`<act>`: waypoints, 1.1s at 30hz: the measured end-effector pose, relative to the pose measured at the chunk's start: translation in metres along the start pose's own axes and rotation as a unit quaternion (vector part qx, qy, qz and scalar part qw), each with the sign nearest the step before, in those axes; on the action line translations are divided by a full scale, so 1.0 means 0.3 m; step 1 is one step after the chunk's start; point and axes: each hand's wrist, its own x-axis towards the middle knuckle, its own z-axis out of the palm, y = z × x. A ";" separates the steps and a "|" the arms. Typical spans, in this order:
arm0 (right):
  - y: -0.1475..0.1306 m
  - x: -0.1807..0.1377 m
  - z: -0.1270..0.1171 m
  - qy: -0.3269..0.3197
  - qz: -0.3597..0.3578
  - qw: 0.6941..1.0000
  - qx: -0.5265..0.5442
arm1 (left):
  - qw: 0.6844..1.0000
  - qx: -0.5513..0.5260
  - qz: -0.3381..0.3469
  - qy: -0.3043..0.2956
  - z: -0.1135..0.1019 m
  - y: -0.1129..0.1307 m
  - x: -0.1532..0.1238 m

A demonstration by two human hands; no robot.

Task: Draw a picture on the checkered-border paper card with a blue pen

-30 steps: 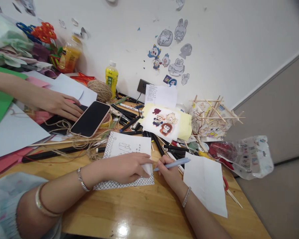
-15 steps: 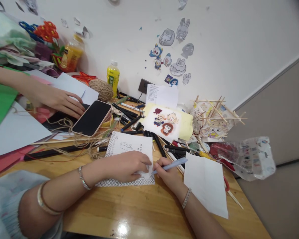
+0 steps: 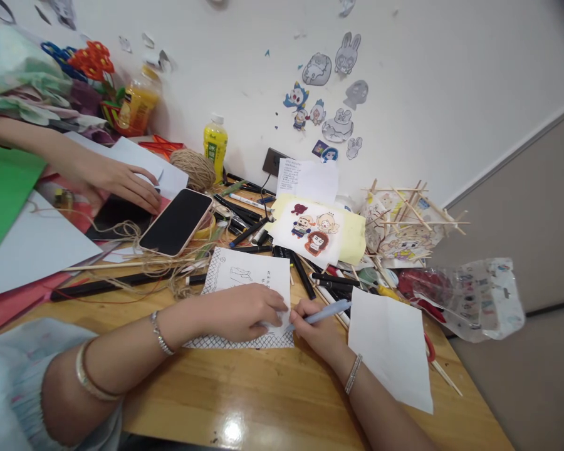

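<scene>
Where left hand [image 3: 247,312] rests — paper [image 3: 258,269] beneath.

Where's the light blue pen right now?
In the head view, just right of centre, the light blue pen is in the person's right hand, its tip near the right edge of the drawn-on sheet.

Lighting's bright w/ 1 glare spot [image 3: 232,429] on table [image 3: 183,394], top R corner dark, small txt [image 3: 289,173] blurry.
</scene>
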 end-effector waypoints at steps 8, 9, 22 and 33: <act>-0.006 0.002 -0.004 -0.016 -0.018 1.000 -0.001 | 1.000 -0.012 0.008 0.008 -0.001 -0.002 0.002; -0.007 0.002 -0.004 -0.018 -0.020 1.000 0.002 | 1.000 -0.013 0.008 0.007 -0.001 -0.003 0.001; -0.005 -0.004 -0.001 -0.001 0.001 1.000 0.005 | 1.000 0.001 -0.005 -0.016 -0.004 -0.001 0.003; 0.004 -0.003 0.003 0.008 -0.006 0.999 -0.034 | 1.000 0.004 -0.004 -0.015 0.002 -0.002 -0.002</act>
